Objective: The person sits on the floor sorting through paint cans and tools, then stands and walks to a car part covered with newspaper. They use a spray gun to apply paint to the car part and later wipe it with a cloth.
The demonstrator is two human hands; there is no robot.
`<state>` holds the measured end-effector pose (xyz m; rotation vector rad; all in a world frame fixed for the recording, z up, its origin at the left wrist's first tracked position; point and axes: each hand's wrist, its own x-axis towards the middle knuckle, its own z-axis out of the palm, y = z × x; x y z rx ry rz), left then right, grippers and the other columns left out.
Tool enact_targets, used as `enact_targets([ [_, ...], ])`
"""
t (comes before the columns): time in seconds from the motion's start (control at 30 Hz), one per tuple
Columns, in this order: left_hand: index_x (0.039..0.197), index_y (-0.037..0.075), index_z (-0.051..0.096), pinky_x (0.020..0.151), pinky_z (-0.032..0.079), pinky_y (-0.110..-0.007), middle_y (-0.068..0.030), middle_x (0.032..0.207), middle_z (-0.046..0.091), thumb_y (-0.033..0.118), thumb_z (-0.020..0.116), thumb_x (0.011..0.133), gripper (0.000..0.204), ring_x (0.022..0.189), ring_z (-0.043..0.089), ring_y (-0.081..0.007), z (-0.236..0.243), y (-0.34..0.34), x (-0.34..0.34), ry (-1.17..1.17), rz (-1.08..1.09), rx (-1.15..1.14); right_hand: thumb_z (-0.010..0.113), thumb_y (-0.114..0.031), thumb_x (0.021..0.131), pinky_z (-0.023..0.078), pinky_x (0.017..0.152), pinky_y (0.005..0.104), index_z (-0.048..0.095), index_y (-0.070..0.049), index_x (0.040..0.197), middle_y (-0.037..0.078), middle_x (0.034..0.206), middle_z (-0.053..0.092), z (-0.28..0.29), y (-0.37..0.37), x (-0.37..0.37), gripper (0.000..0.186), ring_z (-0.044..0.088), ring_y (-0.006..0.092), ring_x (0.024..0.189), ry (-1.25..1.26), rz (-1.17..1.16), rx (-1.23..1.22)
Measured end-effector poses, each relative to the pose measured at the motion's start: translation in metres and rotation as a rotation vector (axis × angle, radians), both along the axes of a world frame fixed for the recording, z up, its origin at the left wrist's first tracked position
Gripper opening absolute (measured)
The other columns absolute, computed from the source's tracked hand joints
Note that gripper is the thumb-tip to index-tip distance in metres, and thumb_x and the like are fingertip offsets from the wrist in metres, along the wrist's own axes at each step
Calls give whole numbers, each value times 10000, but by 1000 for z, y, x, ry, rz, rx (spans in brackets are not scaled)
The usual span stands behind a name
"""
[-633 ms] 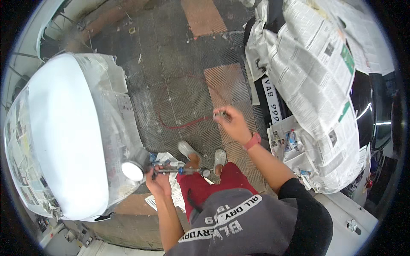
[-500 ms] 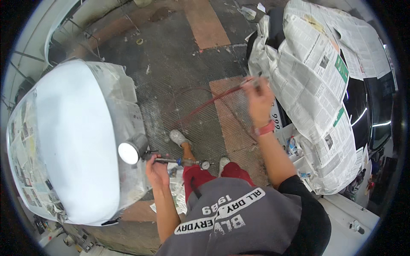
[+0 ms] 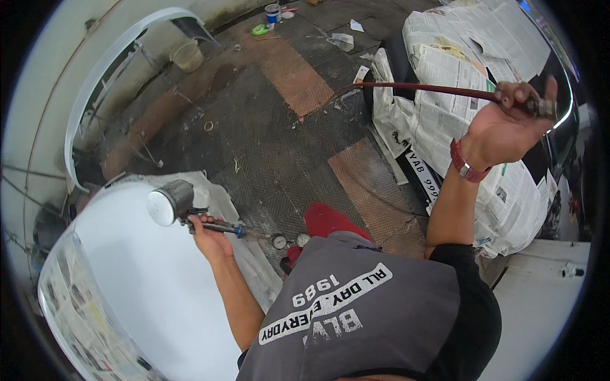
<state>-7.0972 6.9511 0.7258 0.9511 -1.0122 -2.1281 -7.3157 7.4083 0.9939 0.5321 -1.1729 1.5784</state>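
Note:
My left hand [image 3: 213, 244] is closed around a spray gun [image 3: 217, 226] with a metal cup [image 3: 175, 195], whose round face is white. At the gun's tail is a blue-ringed fitting, with round gauges [image 3: 279, 241] beside it near my body. The gun is over the edge of a glossy white body panel [image 3: 136, 267] on the left. High at the right, my right hand [image 3: 507, 130] grips the end of a dark red air hose [image 3: 426, 88]. A metal coupling [image 3: 546, 108] shows at the fingers. The hose stretches leftward from the hand.
Newspaper [image 3: 445, 82] covers much of a dark car on the right. Newspaper [image 3: 89, 317] also masks the white panel's far-left side. A white curved part [image 3: 95, 82] rests on a stand at the upper left. A bucket [image 3: 187, 56], cans and scraps lie on the dirty floor.
My right hand has swung up and right, drawing the hose taut over the papered car. The spray gun in my left hand has moved up and left. The whole view has shifted.

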Motion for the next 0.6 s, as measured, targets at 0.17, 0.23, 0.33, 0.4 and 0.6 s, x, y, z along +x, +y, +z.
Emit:
enact_targets([
  [0.17,1112,94,547,773,458,-316,17,897,526,507,606,1105,417,803,479,-119,23,-83,-118,68,10,-97,535,-592,1095,362,727,316,609,-12,1378,17,911,516,-39,-92,-77,650,427,143,764,-189,390,-14],
  [0.23,1077,107,535,721,445,-295,10,880,515,529,605,1100,428,780,472,-122,37,-98,-189,75,33,-104,517,-575,1110,372,716,319,609,-11,1363,16,900,508,-57,-123,-116,624,437,143,757,-253,536,-45],
  [0.33,1042,120,519,706,436,-299,9,875,502,558,611,1088,450,778,466,-126,59,-138,-281,106,33,-104,485,-534,1139,386,663,315,608,-29,1348,6,847,492,-80,-182,-184,561,439,125,722,-353,702,-19],
  [0.4,1039,120,518,700,432,-297,10,875,499,561,613,1086,453,776,463,-128,79,-156,-335,89,39,-115,505,-485,1147,385,640,292,609,-45,1347,-13,806,476,-99,-230,-222,495,430,97,707,-503,701,14],
  [0.6,1072,105,533,681,420,-311,0,865,484,515,605,1105,418,769,441,-134,122,-213,-508,125,3,-169,638,-324,1111,482,674,316,658,-41,1282,90,913,713,-166,-320,-325,331,605,143,729,-824,626,527],
])
